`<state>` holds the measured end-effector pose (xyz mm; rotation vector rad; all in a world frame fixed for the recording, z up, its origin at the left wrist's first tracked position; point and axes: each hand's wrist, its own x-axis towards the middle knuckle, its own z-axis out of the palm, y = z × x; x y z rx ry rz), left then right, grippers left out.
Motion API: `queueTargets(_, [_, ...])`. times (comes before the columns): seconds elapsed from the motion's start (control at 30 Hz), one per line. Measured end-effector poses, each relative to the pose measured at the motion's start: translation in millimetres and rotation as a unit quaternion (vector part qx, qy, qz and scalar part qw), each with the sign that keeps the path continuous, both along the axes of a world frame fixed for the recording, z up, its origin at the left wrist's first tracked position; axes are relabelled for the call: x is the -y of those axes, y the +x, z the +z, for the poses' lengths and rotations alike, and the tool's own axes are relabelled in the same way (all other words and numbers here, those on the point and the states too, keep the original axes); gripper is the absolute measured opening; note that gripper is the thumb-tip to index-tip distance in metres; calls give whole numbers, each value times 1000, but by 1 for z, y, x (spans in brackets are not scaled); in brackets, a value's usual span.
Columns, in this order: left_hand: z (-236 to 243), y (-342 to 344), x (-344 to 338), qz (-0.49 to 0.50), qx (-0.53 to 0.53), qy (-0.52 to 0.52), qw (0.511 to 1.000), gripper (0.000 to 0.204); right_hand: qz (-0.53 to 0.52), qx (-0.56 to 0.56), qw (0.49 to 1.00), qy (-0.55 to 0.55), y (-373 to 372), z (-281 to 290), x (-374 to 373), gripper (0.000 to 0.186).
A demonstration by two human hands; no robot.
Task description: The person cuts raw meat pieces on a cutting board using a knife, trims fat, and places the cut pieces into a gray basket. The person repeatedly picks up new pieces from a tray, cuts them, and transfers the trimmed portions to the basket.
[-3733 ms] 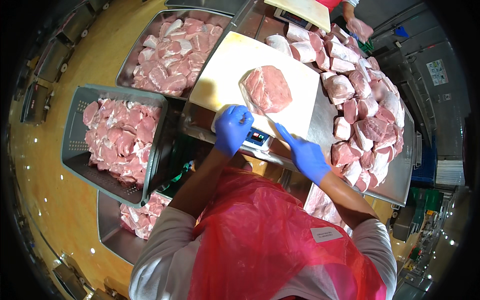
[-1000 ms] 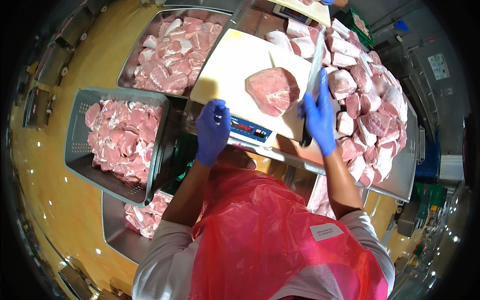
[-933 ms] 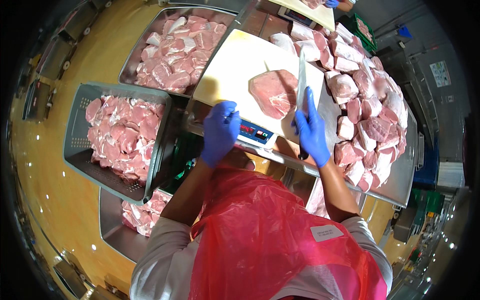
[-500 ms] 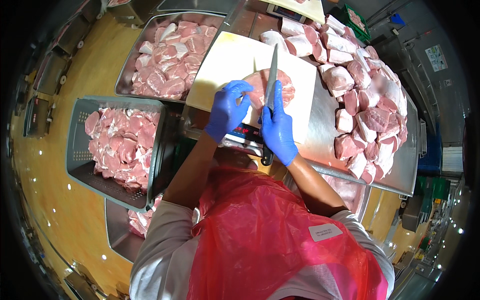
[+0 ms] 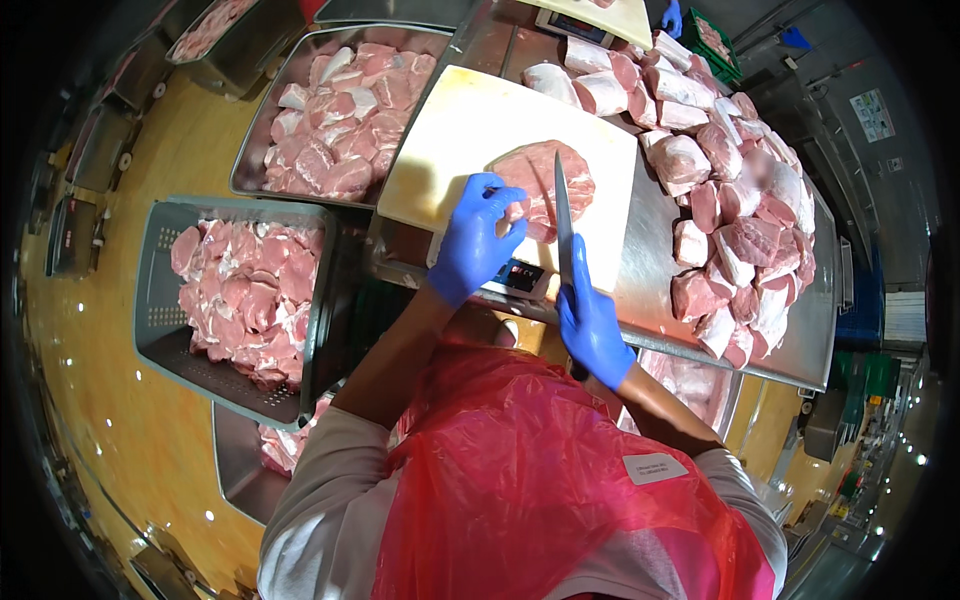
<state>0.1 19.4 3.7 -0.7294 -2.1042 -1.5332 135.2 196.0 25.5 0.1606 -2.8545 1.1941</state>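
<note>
A round, flat piece of pork [image 5: 540, 180] lies on the white cutting board [image 5: 440, 140]. My left hand [image 5: 475, 240], in a blue glove, grips the pork's left edge between curled fingers and thumb. In my right hand [image 5: 597, 330], also gloved in blue, is a long knife [image 5: 563, 215], held by its handle. Its blade points away from me and passes over the right part of the pork; whether it touches the meat I cannot tell. The handle is mostly hidden in my grip. Below the board's near edge shows a scale display [image 5: 522, 274].
Large pork chunks [image 5: 740, 230] pile up on the steel table [image 5: 650, 290] at right. To the left stand a steel tray [image 5: 240, 150] of pork pieces and a grey perforated tub [image 5: 160, 290] of trimmings. Another person's blue-gloved hand [image 5: 672, 18] shows at the far edge.
My right hand has drawn the knife back toward me and slightly right. My left hand has shifted a little right and nearer, staying at the pork's edge. Another person's hand has appeared far off.
</note>
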Motion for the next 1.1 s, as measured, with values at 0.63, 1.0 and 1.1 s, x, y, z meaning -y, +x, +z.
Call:
queueTargets(0.63, [-28, -40, 68, -52, 308, 80, 947, 10, 55, 214, 944, 245, 28, 25, 15, 94])
queueTargets(1.0, [-23, -53, 39, -17, 319, -104, 942, 17, 10, 33, 981, 190, -122, 24, 76, 77])
queueTargets(1.1, [-30, -50, 41, -9, 300, -75, 951, 12, 5, 73, 966, 249, -117, 25, 84, 77])
